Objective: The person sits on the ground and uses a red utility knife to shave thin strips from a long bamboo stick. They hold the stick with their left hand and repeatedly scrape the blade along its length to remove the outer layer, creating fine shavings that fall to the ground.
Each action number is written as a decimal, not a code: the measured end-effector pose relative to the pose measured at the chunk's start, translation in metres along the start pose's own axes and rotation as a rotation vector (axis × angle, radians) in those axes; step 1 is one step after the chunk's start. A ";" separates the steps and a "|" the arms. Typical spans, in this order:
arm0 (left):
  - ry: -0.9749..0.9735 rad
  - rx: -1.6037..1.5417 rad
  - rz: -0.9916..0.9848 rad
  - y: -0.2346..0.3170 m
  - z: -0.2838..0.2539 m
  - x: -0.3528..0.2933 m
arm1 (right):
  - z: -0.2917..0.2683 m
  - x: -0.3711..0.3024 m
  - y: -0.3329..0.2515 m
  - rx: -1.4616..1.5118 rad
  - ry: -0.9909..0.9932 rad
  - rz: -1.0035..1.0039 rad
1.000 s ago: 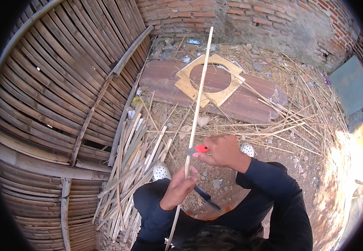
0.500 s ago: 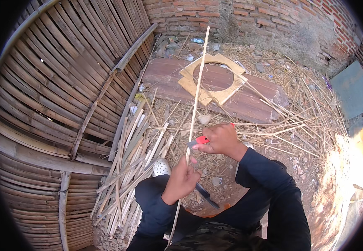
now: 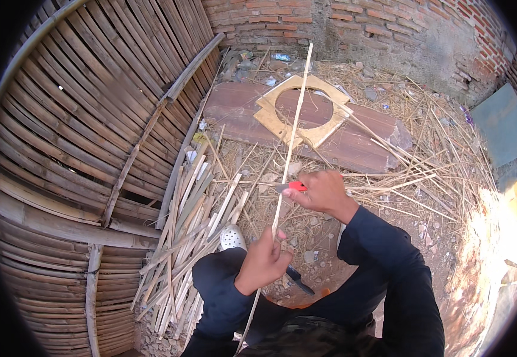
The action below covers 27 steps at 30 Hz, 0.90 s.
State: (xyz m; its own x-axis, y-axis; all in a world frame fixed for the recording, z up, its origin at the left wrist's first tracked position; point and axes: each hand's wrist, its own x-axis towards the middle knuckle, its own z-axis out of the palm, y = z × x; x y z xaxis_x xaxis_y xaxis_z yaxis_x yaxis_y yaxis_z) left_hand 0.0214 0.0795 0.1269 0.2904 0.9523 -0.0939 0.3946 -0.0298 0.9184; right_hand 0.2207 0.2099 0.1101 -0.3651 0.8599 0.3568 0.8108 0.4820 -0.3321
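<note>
Sitting low among the cuttings, the person in dark sleeves has a long, pale strip (image 3: 297, 122) running up through the left hand (image 3: 264, 262), whose fingers are curled tight around it. Below that fist the strip carries on between the legs to the lower edge of view; above it, a long stretch leans slightly right. The right hand (image 3: 324, 191) is farther up the strip and just to its right, closed on a red-handled tool (image 3: 297, 186) whose grey front end meets the strip.

As for edges, the strip's upper part crosses over a tan frame (image 3: 264, 116) with a round hole, which rests on a brown board (image 3: 228, 110). Its tip points at the foot of the brick wall (image 3: 270, 21); I can't tell how near it comes. On the left, a heap of split pieces (image 3: 178, 256) crowds up to the white shoe (image 3: 232, 237), with the slatted bamboo wall (image 3: 91, 113) close behind. There is more room to the right: pebbly dirt (image 3: 410, 223) spreads beyond the right sleeve, straw lies farther out, and a blue-grey panel (image 3: 502, 125) stands well apart. A dark tool (image 3: 300, 281) lies low, just right of the left hand.
</note>
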 end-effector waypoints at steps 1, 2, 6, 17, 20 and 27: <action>-0.012 -0.011 -0.011 0.001 0.001 -0.002 | -0.004 0.007 0.011 -0.040 0.009 0.085; -0.025 -0.023 -0.015 0.002 0.002 -0.003 | -0.004 0.008 0.020 -0.035 0.020 0.092; -0.051 -0.056 -0.046 -0.003 -0.003 -0.002 | -0.001 -0.009 -0.005 0.032 -0.028 -0.012; -0.080 -0.034 -0.004 -0.001 -0.001 -0.006 | -0.002 -0.004 0.002 0.001 -0.060 0.018; -0.041 0.009 0.020 -0.002 -0.002 -0.005 | -0.001 -0.025 -0.028 0.127 -0.086 -0.126; -0.172 0.015 -0.069 -0.002 -0.004 -0.015 | -0.011 0.019 0.042 0.000 -0.021 0.208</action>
State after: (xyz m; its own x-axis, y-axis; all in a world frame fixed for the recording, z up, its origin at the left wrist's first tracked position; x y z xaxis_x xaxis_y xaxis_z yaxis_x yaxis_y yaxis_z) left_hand 0.0127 0.0670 0.1281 0.4059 0.8865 -0.2221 0.4317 0.0282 0.9016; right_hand 0.2529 0.2445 0.1130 -0.1993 0.9441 0.2625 0.8694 0.2939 -0.3971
